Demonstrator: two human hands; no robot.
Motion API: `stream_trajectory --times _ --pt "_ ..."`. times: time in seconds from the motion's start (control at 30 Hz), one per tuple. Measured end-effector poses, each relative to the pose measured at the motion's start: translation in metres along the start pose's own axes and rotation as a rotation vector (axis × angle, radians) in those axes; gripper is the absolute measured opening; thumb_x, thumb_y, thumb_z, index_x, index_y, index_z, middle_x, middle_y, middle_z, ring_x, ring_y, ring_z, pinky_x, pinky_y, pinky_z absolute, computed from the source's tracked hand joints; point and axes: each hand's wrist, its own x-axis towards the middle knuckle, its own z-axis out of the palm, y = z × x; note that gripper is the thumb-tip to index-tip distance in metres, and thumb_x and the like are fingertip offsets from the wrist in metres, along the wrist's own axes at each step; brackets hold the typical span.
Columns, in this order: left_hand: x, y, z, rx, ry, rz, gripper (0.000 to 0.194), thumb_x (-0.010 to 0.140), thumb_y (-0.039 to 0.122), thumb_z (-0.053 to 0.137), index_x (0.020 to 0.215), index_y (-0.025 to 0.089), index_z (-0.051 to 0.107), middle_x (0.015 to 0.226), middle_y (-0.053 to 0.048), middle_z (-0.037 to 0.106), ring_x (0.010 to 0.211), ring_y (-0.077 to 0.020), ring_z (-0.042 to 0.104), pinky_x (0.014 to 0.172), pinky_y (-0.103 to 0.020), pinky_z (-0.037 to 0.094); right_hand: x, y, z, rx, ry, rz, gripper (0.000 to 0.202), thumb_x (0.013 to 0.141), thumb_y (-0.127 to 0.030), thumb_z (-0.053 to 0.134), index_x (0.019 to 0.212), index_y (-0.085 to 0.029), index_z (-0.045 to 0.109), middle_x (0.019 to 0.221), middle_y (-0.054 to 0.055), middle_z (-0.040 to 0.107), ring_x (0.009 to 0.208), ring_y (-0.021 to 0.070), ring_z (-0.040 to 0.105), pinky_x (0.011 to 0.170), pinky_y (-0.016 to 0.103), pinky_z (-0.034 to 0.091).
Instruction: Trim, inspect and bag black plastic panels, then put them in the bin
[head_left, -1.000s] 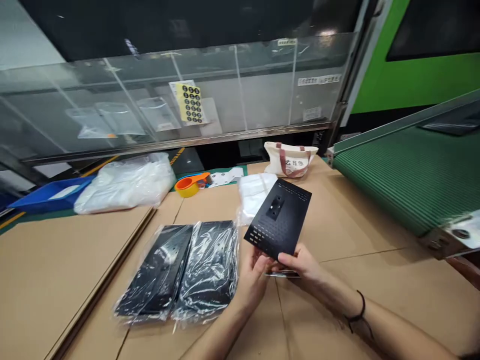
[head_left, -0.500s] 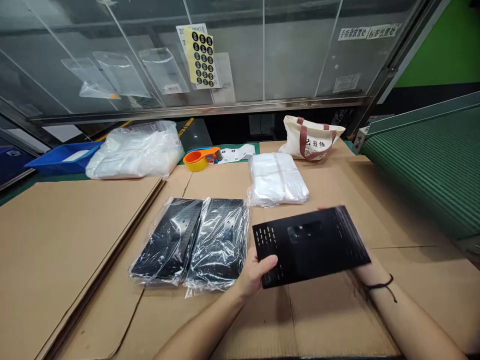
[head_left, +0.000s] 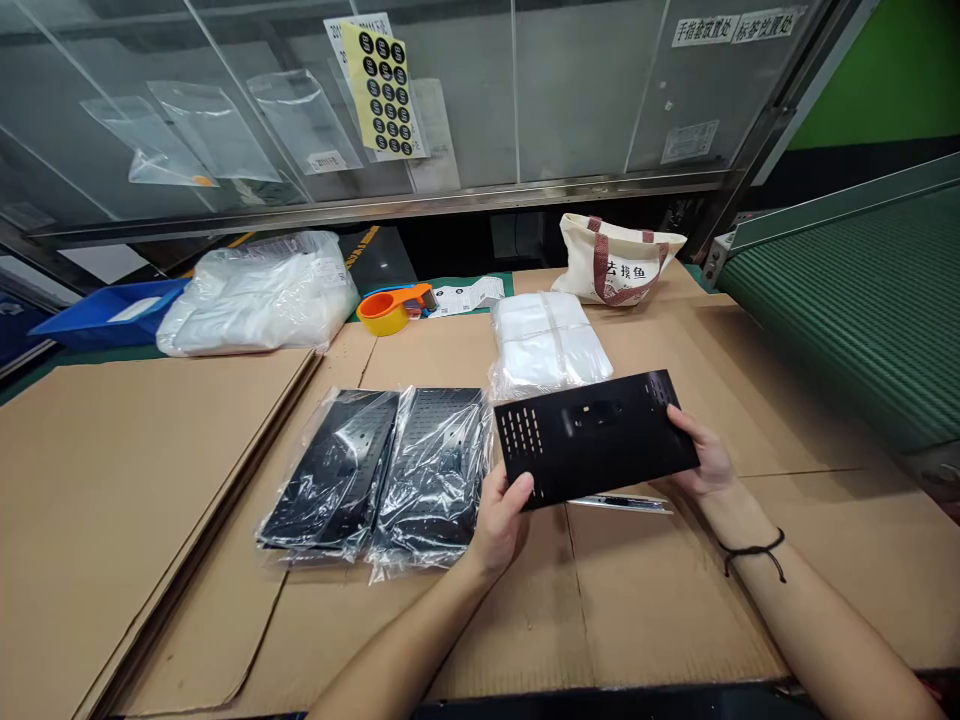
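A flat black slotted panel (head_left: 600, 440) is held up over the cardboard, tilted, with rows of slots near both ends. My left hand (head_left: 501, 515) is closed on its left end, thumb on the face. Its right end is gripped by my right hand (head_left: 703, 455), thumb over the edge; a black cord circles that wrist. Left of the panel lie black panels in clear plastic bags (head_left: 431, 470), in two side-by-side piles. Under the held panel a thin silvery cutter-like object (head_left: 626, 503) partly shows on the cardboard.
A bundle of clear bags (head_left: 551, 340) lies behind the panel. Further back are an orange tape dispenser (head_left: 394, 308), a cloth bag (head_left: 616, 262), a plastic-wrapped bundle (head_left: 259, 295) and a blue tray (head_left: 112, 318). Cardboard sheets (head_left: 165, 480) are stacked left; a green conveyor (head_left: 855, 310) runs right.
The panel has moved slightly up and left and turned. My right hand has shifted from beneath to its right edge, and the silvery object has come into view below.
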Motion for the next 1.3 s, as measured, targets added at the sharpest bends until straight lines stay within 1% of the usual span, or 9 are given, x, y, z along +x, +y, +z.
stream_trajectory --times 0.07,0.2,0.33,0.47,0.67,0.87,0.97,1.07,1.3 --pt "0.000 -0.004 0.000 0.024 0.020 0.063 0.042 0.082 0.046 0.065 0.111 0.016 0.064 0.111 -0.008 0.068 0.111 -0.0266 0.060 0.099 -0.038 0.045 0.002 0.000 -0.003 0.019 0.033 -0.018 0.027 0.065 -0.045 0.074 0.083 -0.025 0.071 0.085 0.003 0.077 0.089 0.0288 0.072 0.091 0.048 0.054" --pt "-0.001 -0.004 0.003 0.086 0.060 0.160 0.054 0.083 0.044 0.065 0.129 0.019 0.049 0.121 -0.011 0.064 0.113 -0.0255 0.059 0.100 -0.039 0.045 0.005 0.001 -0.007 -0.001 0.032 -0.056 0.027 0.068 -0.046 0.071 0.087 -0.027 0.071 0.085 0.004 0.077 0.096 0.0305 0.071 0.092 0.052 0.053" --pt "-0.005 -0.001 0.006 0.183 0.035 0.243 0.071 0.085 0.039 0.065 0.145 0.023 0.032 0.145 -0.013 0.047 0.133 -0.0267 0.044 0.113 -0.041 0.033 0.006 0.002 -0.005 0.043 0.051 -0.045 0.027 0.067 -0.045 0.073 0.086 -0.026 0.071 0.090 0.004 0.077 0.100 0.0304 0.070 0.094 0.051 0.053" --pt "-0.006 -0.002 0.005 0.354 0.041 0.270 0.077 0.084 0.036 0.067 0.149 0.025 0.027 0.157 -0.010 0.029 0.144 -0.0277 0.026 0.119 -0.041 0.022 0.006 0.002 -0.002 0.106 0.001 -0.030 0.028 0.072 -0.048 0.069 0.088 -0.026 0.072 0.093 0.004 0.077 0.105 0.0287 0.068 0.098 0.049 0.051" --pt "-0.003 -0.003 0.003 0.508 0.060 0.338 0.080 0.084 0.037 0.067 0.151 0.029 0.024 0.159 -0.005 0.024 0.147 -0.0269 0.016 0.121 -0.042 0.017 0.003 0.000 0.003 0.264 -0.096 -0.014 0.026 0.071 -0.047 0.074 0.088 -0.027 0.074 0.092 0.000 0.077 0.095 0.0264 0.072 0.102 0.046 0.050" --pt "-0.002 -0.004 0.002 0.518 0.044 0.327 0.085 0.083 0.038 0.068 0.152 0.030 0.020 0.160 -0.005 0.021 0.147 -0.0262 0.013 0.122 -0.043 0.012 0.001 0.001 0.009 0.256 -0.097 -0.048 0.031 0.067 -0.051 0.077 0.087 -0.028 0.075 0.089 -0.003 0.077 0.091 0.0250 0.073 0.101 0.044 0.051" --pt "-0.002 -0.005 0.001 0.520 0.041 0.315 0.085 0.084 0.036 0.068 0.152 0.031 0.018 0.161 -0.004 0.017 0.147 -0.0259 0.012 0.122 -0.043 0.011 0.001 0.002 0.009 0.225 -0.083 -0.077 0.033 0.068 -0.055 0.075 0.089 -0.029 0.075 0.092 -0.002 0.077 0.091 0.0256 0.073 0.101 0.047 0.051" --pt "-0.002 -0.006 0.000 0.538 0.053 0.306 0.084 0.084 0.035 0.069 0.151 0.033 0.020 0.161 -0.003 0.019 0.147 -0.0253 0.012 0.122 -0.041 0.011 0.002 0.005 0.008 0.201 -0.077 -0.093 0.035 0.068 -0.058 0.074 0.089 -0.030 0.075 0.092 -0.002 0.077 0.093 0.0266 0.072 0.101 0.049 0.050" --pt "0.000 -0.006 0.000 0.463 0.099 0.232 0.069 0.090 0.038 0.059 0.150 0.029 0.027 0.159 -0.004 0.023 0.146 -0.0254 0.022 0.120 -0.042 0.021 0.001 0.011 0.004 0.171 -0.096 -0.074 0.044 0.067 -0.066 0.070 0.093 -0.029 0.074 0.100 0.000 0.076 0.103 0.0287 0.069 0.099 0.051 0.050"
